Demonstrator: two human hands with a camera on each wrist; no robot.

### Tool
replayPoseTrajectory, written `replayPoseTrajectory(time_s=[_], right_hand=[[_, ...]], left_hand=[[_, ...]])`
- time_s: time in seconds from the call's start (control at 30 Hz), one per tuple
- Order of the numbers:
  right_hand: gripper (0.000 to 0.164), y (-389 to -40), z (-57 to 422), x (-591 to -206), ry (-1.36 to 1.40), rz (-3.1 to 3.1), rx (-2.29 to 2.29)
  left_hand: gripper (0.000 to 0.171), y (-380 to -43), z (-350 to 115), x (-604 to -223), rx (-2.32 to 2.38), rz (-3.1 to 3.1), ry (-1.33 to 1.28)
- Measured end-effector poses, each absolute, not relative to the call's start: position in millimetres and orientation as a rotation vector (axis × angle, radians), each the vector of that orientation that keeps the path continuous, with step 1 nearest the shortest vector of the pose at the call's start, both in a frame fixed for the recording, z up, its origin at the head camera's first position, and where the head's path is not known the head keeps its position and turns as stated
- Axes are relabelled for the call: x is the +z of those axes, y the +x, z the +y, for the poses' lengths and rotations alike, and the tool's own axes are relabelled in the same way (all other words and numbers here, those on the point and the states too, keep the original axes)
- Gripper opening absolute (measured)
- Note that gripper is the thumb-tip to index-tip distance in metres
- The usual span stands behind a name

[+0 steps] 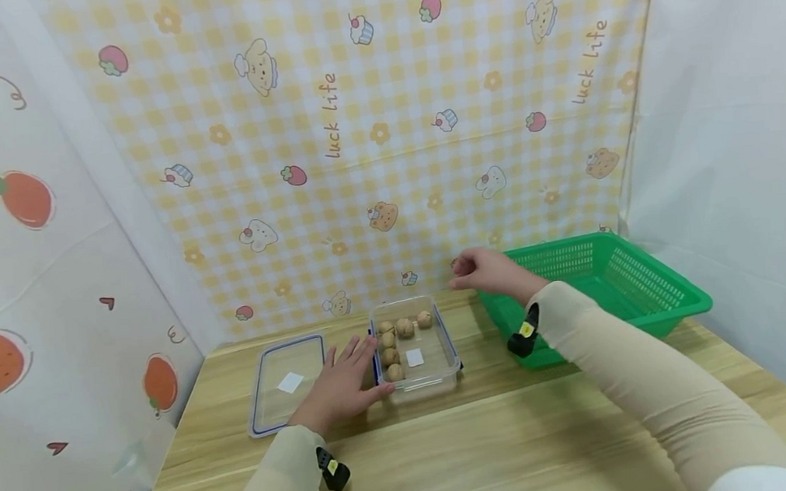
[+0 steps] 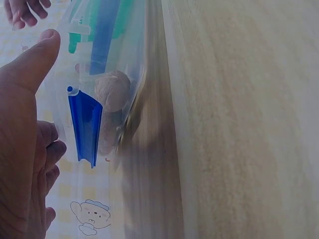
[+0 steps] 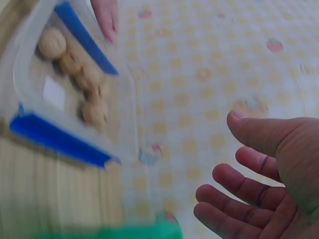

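Observation:
Several walnuts (image 1: 405, 328) lie in a clear plastic food container (image 1: 439, 372) with blue side clips, mostly along its left wall and far end. My left hand (image 1: 346, 382) rests against the container's left side, fingers extended and thumb at the near corner. The left wrist view shows a blue clip (image 2: 85, 127) hanging down beside that hand's fingers. My right hand (image 1: 485, 272) is raised between the container and a green plastic basket (image 1: 679, 306). In the right wrist view its fingers (image 3: 234, 204) are loosely bent and hold nothing.
A clear lid (image 1: 273, 400) with a blue seal lies flat on the wooden table (image 1: 454, 458), left of the container. Behind the table hangs a yellow checked cloth (image 1: 335, 227). The basket stands at the right, its near left corner under my right forearm.

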State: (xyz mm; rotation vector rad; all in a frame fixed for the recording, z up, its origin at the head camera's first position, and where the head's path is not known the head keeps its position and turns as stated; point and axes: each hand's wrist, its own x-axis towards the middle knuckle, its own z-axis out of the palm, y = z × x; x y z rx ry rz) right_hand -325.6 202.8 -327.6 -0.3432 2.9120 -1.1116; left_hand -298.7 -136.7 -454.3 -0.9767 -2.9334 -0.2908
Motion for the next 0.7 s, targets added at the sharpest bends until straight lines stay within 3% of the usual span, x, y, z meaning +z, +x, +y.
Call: replayPoseTrajectory(time_s=[0.33,0.7], right_hand=[[0.053,-320,283,-329,-0.347,2.948,-1.035],[0.065,-311,349,-359,-0.309,2.975,-0.928]], left_hand=[[0.094,-296,-137,-450,-0.299,-2.939,-0.985],[0.095,-297,-138,-452,-0.302,-2.941,-0.982]])
